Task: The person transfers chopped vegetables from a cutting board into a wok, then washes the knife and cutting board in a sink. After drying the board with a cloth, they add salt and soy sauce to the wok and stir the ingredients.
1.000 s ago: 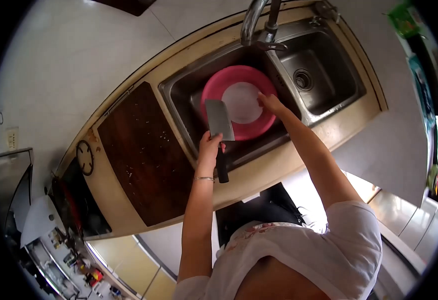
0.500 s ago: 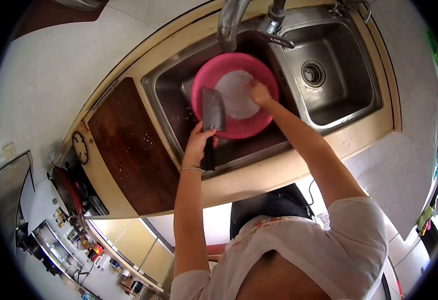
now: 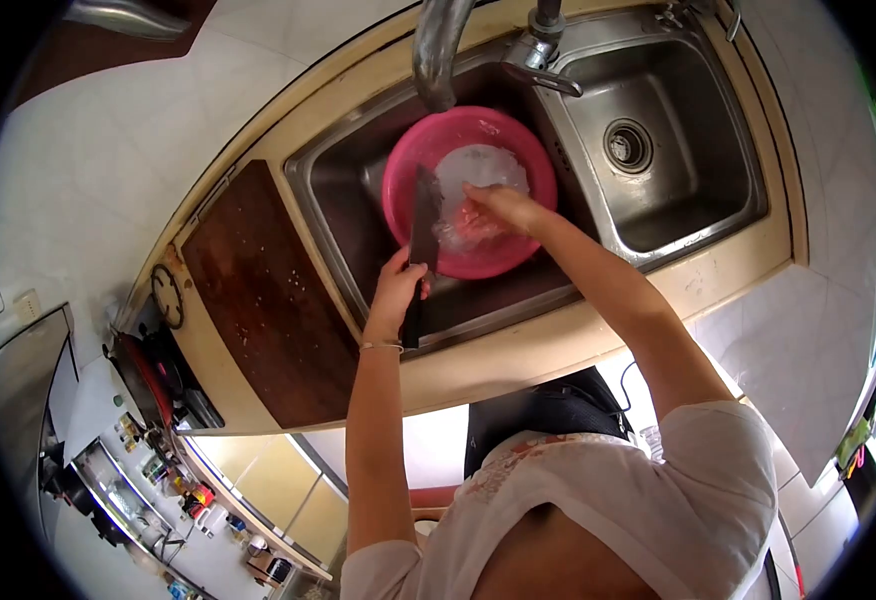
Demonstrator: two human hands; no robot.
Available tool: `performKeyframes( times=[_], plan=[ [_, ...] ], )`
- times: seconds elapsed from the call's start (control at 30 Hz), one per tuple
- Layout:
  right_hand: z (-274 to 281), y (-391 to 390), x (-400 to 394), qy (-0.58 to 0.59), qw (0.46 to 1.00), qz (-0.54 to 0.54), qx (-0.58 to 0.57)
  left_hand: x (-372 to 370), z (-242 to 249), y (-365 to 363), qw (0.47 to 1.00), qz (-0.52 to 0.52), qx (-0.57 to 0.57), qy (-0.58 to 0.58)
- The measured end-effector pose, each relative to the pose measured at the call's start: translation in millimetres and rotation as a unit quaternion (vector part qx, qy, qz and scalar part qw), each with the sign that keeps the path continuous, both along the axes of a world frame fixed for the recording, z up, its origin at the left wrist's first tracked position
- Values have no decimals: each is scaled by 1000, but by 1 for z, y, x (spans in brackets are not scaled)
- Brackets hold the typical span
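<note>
My left hand (image 3: 395, 291) is wrapped round the black handle of a cleaver (image 3: 423, 225), whose blade points up over the left side of a pink basin (image 3: 396, 175). The basin stands in the large left sink. Inside it is water with a whitish, shiny surface (image 3: 478, 167). My right hand (image 3: 493, 210) reaches into the basin from the right, partly in the water, with its fingers blurred. Whether that hand holds anything cannot be made out.
A metal faucet (image 3: 438, 60) hangs over the basin's back edge. To the right is a smaller sink (image 3: 673, 150) with a drain. A dark brown board (image 3: 263, 300) with small crumbs lies left of the sinks.
My right hand has moved left and toward me within the basin, nearer the blade. The cleaver has turned so that its blade shows narrower. The water looks more disturbed.
</note>
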State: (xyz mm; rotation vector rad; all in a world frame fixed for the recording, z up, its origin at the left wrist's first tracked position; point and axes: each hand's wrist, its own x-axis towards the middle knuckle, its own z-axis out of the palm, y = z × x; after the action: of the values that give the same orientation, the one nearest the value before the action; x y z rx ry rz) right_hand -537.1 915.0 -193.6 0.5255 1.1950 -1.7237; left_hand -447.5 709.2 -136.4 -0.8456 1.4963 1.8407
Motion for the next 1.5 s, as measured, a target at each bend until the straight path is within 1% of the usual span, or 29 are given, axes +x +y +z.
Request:
performKeyframes(
  times=[0.03, 0.1, 0.13, 0.2, 0.23, 0.27, 0.33, 0.37, 0.4, 0.47, 0.53, 0.57, 0.6, 0.63, 0.77, 0.8, 0.83, 0.9, 0.93, 0.97, 1.0, 1.07, 1.1, 1.27, 1.33, 1.37, 1.43, 1.47, 1.5],
  plan=[
    [11, 6, -1, 59, 998, -14, 14, 6, -8, -1, 965, -128, -194, 120],
    [-17, 27, -10, 273, 955, 31, 110, 5, 13, 14, 773, -308, -478, 280],
    [-14, 31, -13, 276, 954, 32, 110, 4, 20, 21, 773, -305, -480, 281],
    [-11, 36, -17, 324, 868, 61, 372, 3, 24, 28, 675, -404, -560, 260],
    [-22, 30, -11, 331, 848, 49, 411, 5, 17, 27, 644, -416, -581, 272],
    [-33, 23, -7, 331, 848, 49, 410, 6, 10, 26, 644, -416, -582, 272],
    [-31, 11, -4, 302, 830, 226, 410, 7, 5, 27, 605, -432, -601, 292],
    [-12, 12, -3, 97, 959, 137, 230, 7, 2, 26, 605, -433, -602, 291],
    [5, 5, 0, 96, 959, 137, 229, 7, -2, 25, 592, -439, -606, 299],
    [22, -5, 10, -9, 998, -10, -68, 11, -11, 23, 583, -447, -607, 302],
    [13, 8, 4, 55, 998, 35, -15, 11, -18, 21, 566, -473, -610, 288],
    [3, 13, 1, 172, 967, 43, 181, 9, -20, 21, 564, -471, -613, 291],
    [-9, 16, -1, 279, 886, 47, 368, 11, -22, 21, 555, -467, -620, 300],
    [-22, 17, -1, 260, 875, 54, 404, 13, -23, 22, 546, -464, -626, 307],
    [-33, -5, 14, 237, 877, 145, 391, 13, -25, 26, 557, -478, -617, 285],
    [-11, -9, 15, 108, 978, 54, 168, 12, -29, 26, 560, -479, -617, 277],
    [1, -11, 16, -31, 996, -39, -67, 14, -30, 27, 564, -480, -616, 268],
    [-6, -1, 9, 68, 997, 0, 43, 16, -30, 27, 563, -478, -614, 277],
    [-7, 7, 3, 173, 972, 37, 153, 13, -29, 28, 559, -472, -616, 292],
    [-8, 13, 5, 319, 869, 84, 368, 10, -28, 29, 559, -469, -617, 296],
    [-19, 13, 10, 321, 868, 83, 369, 10, -25, 29, 568, -477, -609, 280],
    [-49, 9, 21, 531, 612, 415, 415, 10, -21, 30, 578, -484, -602, 265],
    [-44, 5, 28, 463, 746, 338, 339, 9, -19, 30, 590, -470, -602, 264],
    [50, -1, 40, 447, 758, 303, 366, 12, 12, 27, 688, -401, -550, 252],
    [76, -3, 51, 427, 771, 358, 308, 12, 22, 28, 853, -272, -430, 118],
    [93, -5, 57, 424, 788, 356, 268, 13, 24, 29, 853, -275, -426, 126],
    [114, -15, 73, 435, 815, 318, 214, 15, 25, 30, 974, 1, -195, 118],
    [116, -18, 82, 448, 823, 283, 201, 18, 23, 31, 975, -11, -184, 124],
    [130, -18, 87, 459, 827, 273, 173, 21, 19, 34, 987, 94, -78, 103]
  ],
)
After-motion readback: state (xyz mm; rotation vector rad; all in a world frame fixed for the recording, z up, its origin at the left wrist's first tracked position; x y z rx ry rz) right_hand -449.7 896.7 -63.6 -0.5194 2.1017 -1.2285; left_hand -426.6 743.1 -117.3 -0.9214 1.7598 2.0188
